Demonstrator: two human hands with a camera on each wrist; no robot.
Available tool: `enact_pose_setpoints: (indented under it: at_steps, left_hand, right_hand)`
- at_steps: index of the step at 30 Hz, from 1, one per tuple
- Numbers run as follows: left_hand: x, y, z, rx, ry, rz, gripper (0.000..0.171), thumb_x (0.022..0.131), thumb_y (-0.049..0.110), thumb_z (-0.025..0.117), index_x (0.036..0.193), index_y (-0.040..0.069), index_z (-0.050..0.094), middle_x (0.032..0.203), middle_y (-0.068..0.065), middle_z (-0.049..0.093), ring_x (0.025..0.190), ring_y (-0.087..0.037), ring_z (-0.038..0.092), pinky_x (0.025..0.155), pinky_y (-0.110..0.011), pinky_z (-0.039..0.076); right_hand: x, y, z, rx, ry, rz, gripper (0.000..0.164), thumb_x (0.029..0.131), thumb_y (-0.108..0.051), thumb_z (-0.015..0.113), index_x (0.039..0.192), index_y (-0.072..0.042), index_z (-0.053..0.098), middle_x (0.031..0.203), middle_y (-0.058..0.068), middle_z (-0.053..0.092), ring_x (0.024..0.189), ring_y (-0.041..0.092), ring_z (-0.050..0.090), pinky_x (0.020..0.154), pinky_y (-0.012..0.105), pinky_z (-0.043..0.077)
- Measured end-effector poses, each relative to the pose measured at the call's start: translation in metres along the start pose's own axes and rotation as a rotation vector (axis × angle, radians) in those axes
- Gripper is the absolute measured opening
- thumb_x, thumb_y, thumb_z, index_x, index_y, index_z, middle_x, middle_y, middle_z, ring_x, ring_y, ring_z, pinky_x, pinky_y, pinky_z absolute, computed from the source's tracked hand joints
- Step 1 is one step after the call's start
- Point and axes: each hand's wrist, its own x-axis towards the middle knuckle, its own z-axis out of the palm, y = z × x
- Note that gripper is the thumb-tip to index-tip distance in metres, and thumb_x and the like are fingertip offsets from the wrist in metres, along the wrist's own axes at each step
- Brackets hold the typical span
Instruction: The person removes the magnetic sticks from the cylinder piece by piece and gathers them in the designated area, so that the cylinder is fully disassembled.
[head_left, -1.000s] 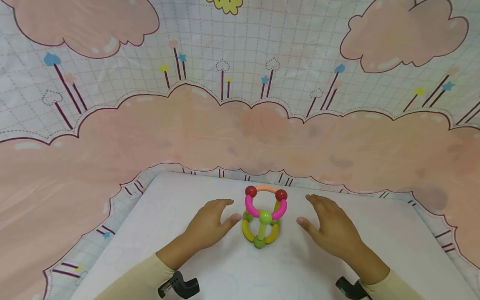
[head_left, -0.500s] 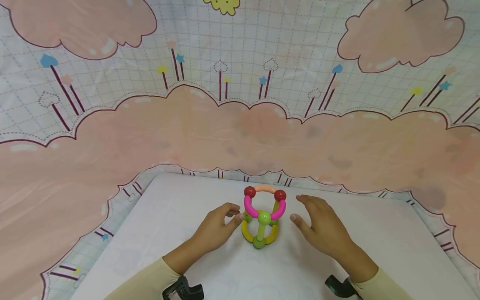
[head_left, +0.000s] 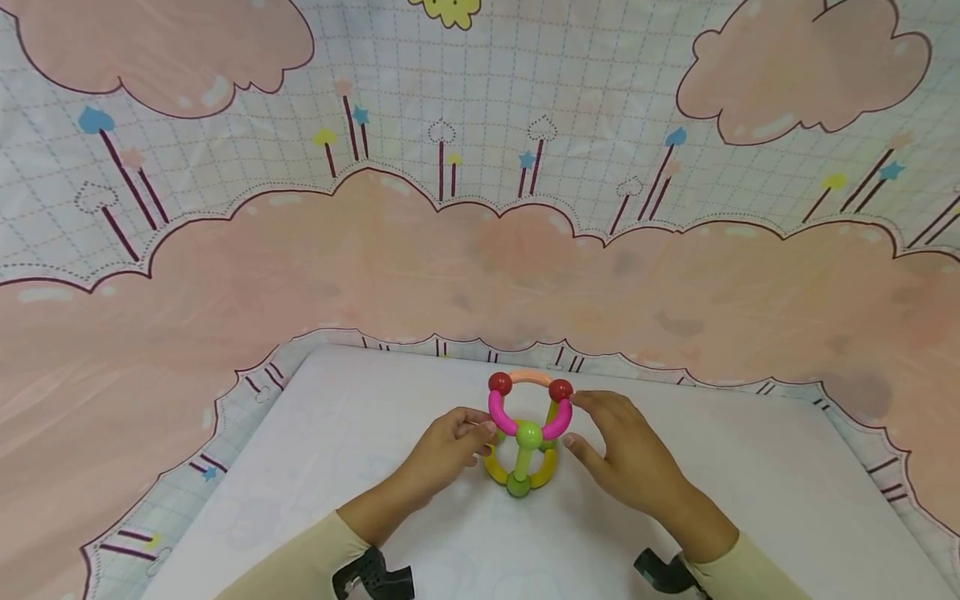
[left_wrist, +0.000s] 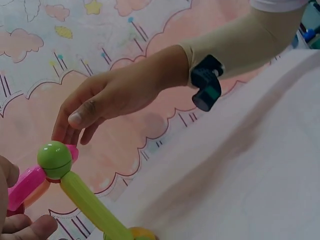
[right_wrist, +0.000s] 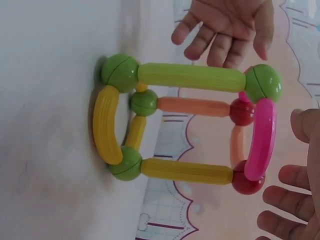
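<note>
A triangular frame of magnetic balls and rods [head_left: 528, 435] stands upright on the white table. Green balls and yellow curved rods [right_wrist: 106, 125] form its base. Three straight uprights, light green, orange and yellow, carry a top of pink and orange curved rods with two red balls [right_wrist: 248, 177] and a green one [left_wrist: 54, 159]. My left hand [head_left: 442, 446] is at the frame's left side, fingers loosely bent and overlapping its edge in the head view. My right hand [head_left: 633, 454] is at the right side, fingers relaxed, index tip right by a red ball. Neither hand grips the frame.
The white tabletop [head_left: 750, 467] spreads around the frame. Behind it hangs a cloth [head_left: 450, 267] printed with peach clouds and a grid. A black camera mount is strapped to each wrist, over beige sleeves [head_left: 300, 554].
Both hands have moved inward, the left one rightward and the right one leftward, up to the frame's sides. The left fingers have bent a little more. The frame stands where it was.
</note>
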Motion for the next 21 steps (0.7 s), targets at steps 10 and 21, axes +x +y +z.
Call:
enact_pose_setpoints:
  at_steps: [10, 21]
  left_hand:
    - [0.001, 0.005, 0.009, -0.132, -0.056, -0.029, 0.045, 0.103, 0.037, 0.061, 0.126, -0.001, 0.058, 0.115, -0.017, 0.071, 0.099, -0.029, 0.069, 0.09, -0.048, 0.057]
    - [0.004, 0.008, 0.016, -0.243, -0.064, -0.069, 0.041, 0.103, 0.033, 0.063, 0.124, -0.001, 0.059, 0.114, -0.017, 0.07, 0.094, -0.026, 0.069, 0.088, -0.044, 0.057]
  right_hand:
    - [0.007, -0.011, 0.002, -0.008, 0.017, -0.073, 0.059, 0.087, -0.034, 0.083, 0.137, -0.013, 0.062, 0.139, 0.006, 0.062, 0.136, 0.029, 0.047, 0.104, 0.056, 0.047]
    - [0.012, -0.019, 0.011, -0.018, 0.021, -0.149, 0.057, 0.085, -0.034, 0.085, 0.134, -0.014, 0.065, 0.131, 0.002, 0.066, 0.134, 0.028, 0.05, 0.108, 0.053, 0.045]
